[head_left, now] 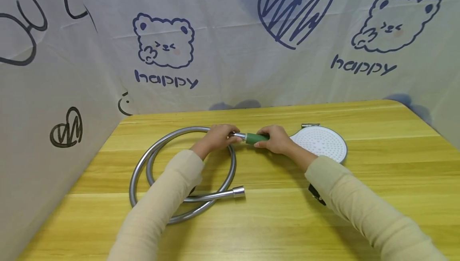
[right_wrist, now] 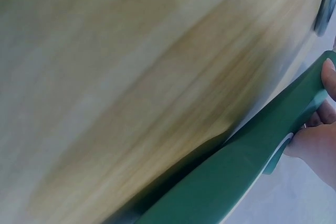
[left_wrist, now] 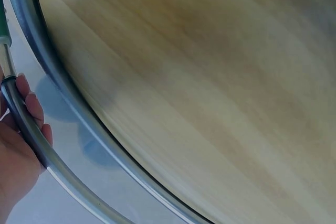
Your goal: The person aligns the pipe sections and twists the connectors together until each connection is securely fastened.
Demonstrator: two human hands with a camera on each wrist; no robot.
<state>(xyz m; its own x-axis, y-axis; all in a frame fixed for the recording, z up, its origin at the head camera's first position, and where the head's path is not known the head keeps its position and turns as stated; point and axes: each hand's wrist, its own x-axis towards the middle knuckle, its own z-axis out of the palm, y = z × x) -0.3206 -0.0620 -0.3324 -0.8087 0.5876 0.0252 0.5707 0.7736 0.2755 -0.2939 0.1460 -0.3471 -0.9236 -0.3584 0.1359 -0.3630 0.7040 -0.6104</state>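
Observation:
A shower head [head_left: 320,143] with a white nozzle face and green handle lies toward the right of the table. My right hand [head_left: 276,139] grips its handle, whose green back [right_wrist: 210,177] fills the lower part of the right wrist view. My left hand [head_left: 217,137] holds one end of a grey shower hose [head_left: 134,177], its fingers curled round the tube in the left wrist view. A silver connector [head_left: 240,136] stands in line between hose and handle, touching the handle's end. Whether the threads are engaged cannot be seen. The hose lies in loops under my left forearm.
The hose's other end, a silver nut [head_left: 238,191], points right on the wooden table [head_left: 273,225]. Behind the shower head lies a small metal piece [head_left: 310,125]. A white cloth wall [head_left: 230,53] with drawings encloses the table's back and sides.

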